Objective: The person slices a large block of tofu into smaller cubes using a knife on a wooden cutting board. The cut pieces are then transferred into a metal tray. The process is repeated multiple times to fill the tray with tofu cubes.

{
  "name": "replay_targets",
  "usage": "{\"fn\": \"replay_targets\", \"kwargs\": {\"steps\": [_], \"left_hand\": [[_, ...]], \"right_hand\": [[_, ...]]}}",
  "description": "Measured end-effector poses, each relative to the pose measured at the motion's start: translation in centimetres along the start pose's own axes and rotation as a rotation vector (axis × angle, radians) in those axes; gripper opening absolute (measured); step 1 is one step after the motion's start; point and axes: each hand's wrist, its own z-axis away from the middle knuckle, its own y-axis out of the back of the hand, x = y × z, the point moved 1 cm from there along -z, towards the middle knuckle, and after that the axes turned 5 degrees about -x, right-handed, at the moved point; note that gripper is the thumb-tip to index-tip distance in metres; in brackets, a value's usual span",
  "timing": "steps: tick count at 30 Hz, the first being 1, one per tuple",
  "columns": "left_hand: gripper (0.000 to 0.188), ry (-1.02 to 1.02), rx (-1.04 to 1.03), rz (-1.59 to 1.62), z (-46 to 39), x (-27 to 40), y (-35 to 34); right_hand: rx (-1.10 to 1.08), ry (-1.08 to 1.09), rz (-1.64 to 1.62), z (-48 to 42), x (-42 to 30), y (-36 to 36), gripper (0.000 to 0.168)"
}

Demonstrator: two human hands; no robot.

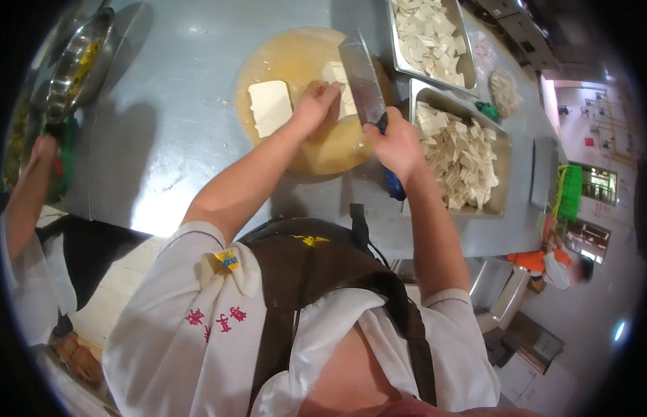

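My right hand (399, 143) grips the dark handle of a broad-bladed cleaver (362, 75). Its blade is tilted along the right side of a pale block of what looks like tofu (346, 96), which shows cut lines. At the near left side of that block, my left hand (315, 107) has its fingers bent close together, with fingertips at the block; whether they pinch it is hidden. A second pale slab (270, 108) lies further left on the same round yellowish cutting board (315, 156), apart from my left hand.
Two steel pans of cut pale pieces, a far one (471, 78) and a near one (503, 177), stand right of the board on the metal table (198, 68). A blue object (393, 183) lies under my right wrist. At left, another person's hand (44, 148) is below a steel bowl (75, 65).
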Motion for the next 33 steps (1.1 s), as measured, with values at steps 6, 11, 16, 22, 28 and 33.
{"fn": "replay_targets", "kwargs": {"steps": [6,11,16,22,28,33], "left_hand": [[0.049,-0.042,0.031,-0.015,-3.8,-3.3,-0.1],[0.048,-0.052,-0.007,0.018,-4.1,-3.9,0.1],[0.048,-0.057,-0.006,-0.036,-3.7,-3.1,0.1],[0.050,-0.034,-0.011,-0.084,-3.9,-3.1,0.3],[0.053,0.010,-0.034,-0.144,-3.5,-2.4,0.6],[0.053,0.027,-0.038,-0.157,-3.0,-1.7,0.6]], "right_hand": [[-0.095,-0.007,0.032,-0.4,-0.7,-0.8,0.037],[-0.101,-0.008,0.035,-0.9,-0.3,-1.0,0.037],[-0.096,0.006,0.035,-1.0,-0.2,-0.8,0.037],[-0.094,-0.006,0.057,-0.9,-0.7,-0.6,0.035],[-0.088,0.002,0.068,-0.9,-0.5,-0.7,0.035],[-0.085,0.006,0.067,-1.0,-0.3,-0.8,0.035]]}}
